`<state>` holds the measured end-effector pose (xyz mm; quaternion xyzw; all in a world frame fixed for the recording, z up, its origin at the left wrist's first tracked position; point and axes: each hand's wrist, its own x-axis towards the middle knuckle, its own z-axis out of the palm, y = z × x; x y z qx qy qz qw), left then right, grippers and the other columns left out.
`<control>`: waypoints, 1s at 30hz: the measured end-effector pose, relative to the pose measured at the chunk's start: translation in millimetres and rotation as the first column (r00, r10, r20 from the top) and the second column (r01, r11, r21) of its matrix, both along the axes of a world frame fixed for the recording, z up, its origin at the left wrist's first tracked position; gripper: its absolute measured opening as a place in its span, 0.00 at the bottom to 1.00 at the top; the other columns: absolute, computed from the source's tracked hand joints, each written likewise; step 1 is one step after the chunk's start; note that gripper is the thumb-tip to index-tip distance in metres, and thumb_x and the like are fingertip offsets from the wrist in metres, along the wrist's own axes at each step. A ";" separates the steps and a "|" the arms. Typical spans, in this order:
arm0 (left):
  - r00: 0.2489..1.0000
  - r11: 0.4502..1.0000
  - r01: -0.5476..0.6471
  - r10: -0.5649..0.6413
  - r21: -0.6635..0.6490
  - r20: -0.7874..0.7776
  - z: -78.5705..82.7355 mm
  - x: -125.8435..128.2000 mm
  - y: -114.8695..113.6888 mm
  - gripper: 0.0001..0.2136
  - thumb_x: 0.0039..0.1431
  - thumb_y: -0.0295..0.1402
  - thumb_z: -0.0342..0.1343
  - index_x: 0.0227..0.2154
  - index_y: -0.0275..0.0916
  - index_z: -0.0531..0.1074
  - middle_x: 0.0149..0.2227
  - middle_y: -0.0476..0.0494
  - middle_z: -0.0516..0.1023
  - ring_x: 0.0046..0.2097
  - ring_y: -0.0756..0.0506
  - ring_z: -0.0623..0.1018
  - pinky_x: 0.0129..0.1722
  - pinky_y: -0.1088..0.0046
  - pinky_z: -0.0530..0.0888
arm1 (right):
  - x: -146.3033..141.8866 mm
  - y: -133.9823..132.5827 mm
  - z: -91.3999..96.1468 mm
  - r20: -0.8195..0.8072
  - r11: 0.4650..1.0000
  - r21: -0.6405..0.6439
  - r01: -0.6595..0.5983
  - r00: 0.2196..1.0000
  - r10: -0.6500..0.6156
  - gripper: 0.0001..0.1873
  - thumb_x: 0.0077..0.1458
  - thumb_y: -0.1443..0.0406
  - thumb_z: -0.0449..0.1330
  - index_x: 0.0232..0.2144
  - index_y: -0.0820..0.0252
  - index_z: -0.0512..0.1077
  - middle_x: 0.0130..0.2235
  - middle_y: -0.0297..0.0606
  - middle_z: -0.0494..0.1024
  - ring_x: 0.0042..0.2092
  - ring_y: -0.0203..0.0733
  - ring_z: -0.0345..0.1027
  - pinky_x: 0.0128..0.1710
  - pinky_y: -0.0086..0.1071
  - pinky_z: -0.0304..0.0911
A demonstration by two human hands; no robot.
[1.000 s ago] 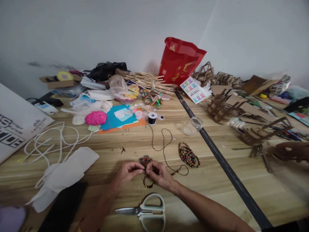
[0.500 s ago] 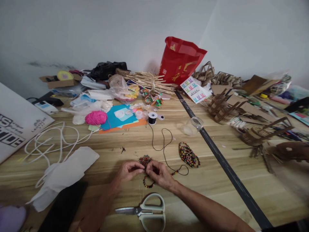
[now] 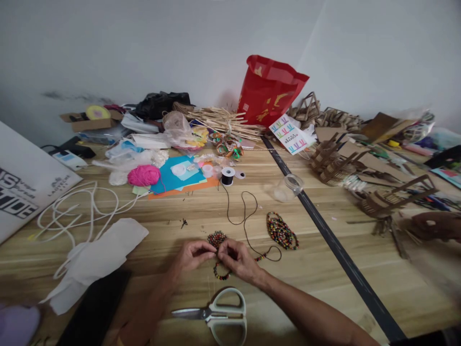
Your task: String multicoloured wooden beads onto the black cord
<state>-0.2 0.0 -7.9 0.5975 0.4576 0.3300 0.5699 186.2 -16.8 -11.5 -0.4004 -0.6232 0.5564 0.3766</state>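
Observation:
My left hand [image 3: 196,254] and my right hand [image 3: 237,258] meet fingertip to fingertip, both pinched closed on a string of small multicoloured beads [image 3: 222,274]. Part of the string loops below my fingers, and the piece right between the fingertips is too small to make out. Just beyond them lies a cluster of beads [image 3: 216,237] on the table. From under my right hand a black cord [image 3: 245,226] with a few beads on it curls back to a spool [image 3: 227,177]. A coiled bead strand [image 3: 281,231] rests to the right.
White-handled scissors [image 3: 226,315] lie close in front of my wrists. A clear plastic cup [image 3: 288,187] is on its side near the dark strip [image 3: 324,226]. Woven baskets [image 3: 389,199] and another person's hand [image 3: 437,225] are at right; white cord [image 3: 91,216] lies left.

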 end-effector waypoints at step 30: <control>0.999 0.998 0.018 -0.016 -0.061 0.032 -1.1 1.9 -0.6 0.07 0.44 0.33 0.63 0.26 0.35 0.77 0.26 0.46 0.79 0.30 0.47 0.76 0.32 0.73 0.71 | 0.5 -0.1 -0.7 -0.003 1.000 0.006 -0.017 1.000 0.017 0.19 0.54 0.52 0.57 0.26 0.63 0.67 0.23 0.30 0.63 0.25 0.31 0.54 0.24 0.25 0.51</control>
